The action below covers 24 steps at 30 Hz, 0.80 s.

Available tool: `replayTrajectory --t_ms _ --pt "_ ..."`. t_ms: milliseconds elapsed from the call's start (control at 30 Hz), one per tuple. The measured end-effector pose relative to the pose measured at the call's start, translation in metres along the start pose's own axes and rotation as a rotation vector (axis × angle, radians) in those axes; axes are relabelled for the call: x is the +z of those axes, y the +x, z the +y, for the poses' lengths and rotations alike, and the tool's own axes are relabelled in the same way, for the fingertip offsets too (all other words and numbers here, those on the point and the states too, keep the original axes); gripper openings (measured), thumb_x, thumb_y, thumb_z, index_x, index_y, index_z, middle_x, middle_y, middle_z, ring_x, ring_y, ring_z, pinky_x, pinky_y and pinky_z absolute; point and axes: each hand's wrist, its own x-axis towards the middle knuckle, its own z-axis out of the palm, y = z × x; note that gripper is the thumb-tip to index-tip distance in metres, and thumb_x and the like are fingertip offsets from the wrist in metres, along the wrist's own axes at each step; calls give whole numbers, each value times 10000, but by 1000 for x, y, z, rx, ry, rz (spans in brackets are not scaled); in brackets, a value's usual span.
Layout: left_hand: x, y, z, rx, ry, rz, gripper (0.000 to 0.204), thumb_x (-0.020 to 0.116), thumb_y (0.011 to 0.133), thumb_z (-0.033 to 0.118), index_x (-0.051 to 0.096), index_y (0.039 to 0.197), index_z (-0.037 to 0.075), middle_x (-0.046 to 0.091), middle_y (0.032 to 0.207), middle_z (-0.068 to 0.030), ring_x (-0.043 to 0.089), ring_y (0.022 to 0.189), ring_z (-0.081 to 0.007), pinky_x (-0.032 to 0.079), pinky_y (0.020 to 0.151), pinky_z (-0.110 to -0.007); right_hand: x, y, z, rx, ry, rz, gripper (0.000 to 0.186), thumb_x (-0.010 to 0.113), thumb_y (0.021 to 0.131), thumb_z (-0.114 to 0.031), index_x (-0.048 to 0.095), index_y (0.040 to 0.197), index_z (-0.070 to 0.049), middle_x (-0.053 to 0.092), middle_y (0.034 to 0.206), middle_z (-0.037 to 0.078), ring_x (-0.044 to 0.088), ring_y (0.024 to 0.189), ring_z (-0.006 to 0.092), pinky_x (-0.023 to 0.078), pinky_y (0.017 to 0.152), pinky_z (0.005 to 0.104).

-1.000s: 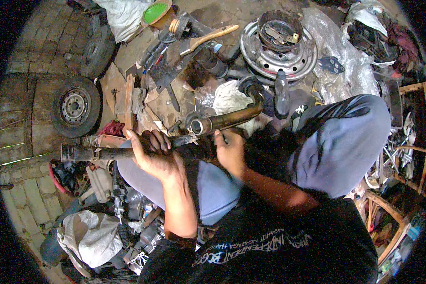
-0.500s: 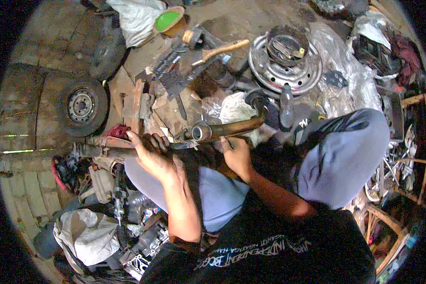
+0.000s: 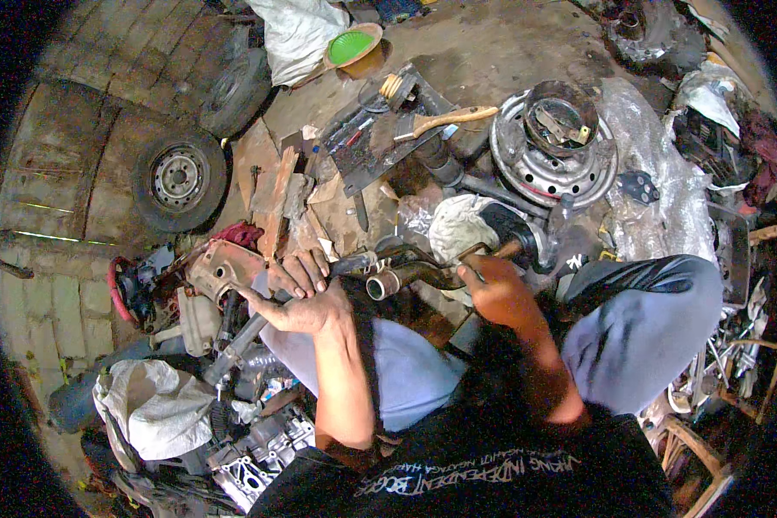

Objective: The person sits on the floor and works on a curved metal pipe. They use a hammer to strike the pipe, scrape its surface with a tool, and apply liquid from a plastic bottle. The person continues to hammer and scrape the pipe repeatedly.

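Metal tube (image 3: 240,344) has swung since earlier frame, left end lower, middle hidden under left hand (image 3: 311,300), fingers curled over, holding it. Bent pipe (image 3: 416,274), open mouth facing left, lies between hands; right hand (image 3: 502,295) clasps its right part, fingertips mostly hidden.

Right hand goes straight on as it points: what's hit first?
Right hand: the bent metal pipe at its fingertips; beyond it, probably the white cloth, though depth is unclear.
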Motion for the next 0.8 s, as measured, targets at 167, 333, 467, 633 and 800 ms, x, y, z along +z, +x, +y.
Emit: replayTrajectory --t_ms 167,333,467,633,800 --pt "-8 -5 0 -64 94 133 652 353 942 623 288 465 183 277 390 8 258 357 -134 236 415 -267 44 4 -17 639 150 -122 240 597 905 -167 609 1044 28 641 944 254 596 897 461 469 769 502" --pt "-5 -8 -6 -53 198 202 631 335 970 572 273 469 194 259 408 20 256 361 -125 211 404 -265 65 10 -9 689 382 -191 194 583 902 -175 645 975 -6 656 884 232 605 875 437 468 773 493" --pt "-9 -6 -7 -49 251 230 561 349 961 557 300 528 203 268 407 30 255 355 -129 246 409 -273 77 20 -9 744 325 -127 263 596 896 -176 626 1088 1 653 958 252 601 937 441 472 814 484" --pt "-20 -2 -7 -53 253 17 538 359 954 556 313 550 204 268 401 37 247 344 -130 275 417 -261 87 22 8 701 333 -202 258 639 865 -182 672 1035 9 662 958 259 619 932 431 482 825 486" --pt "-9 -7 -8 -87 217 44 617 307 978 575 246 494 198 246 415 23 218 371 -123 227 426 -262 87 32 3 676 352 -192 203 651 834 -200 709 932 -31 666 851 245 635 814 443 502 760 512"
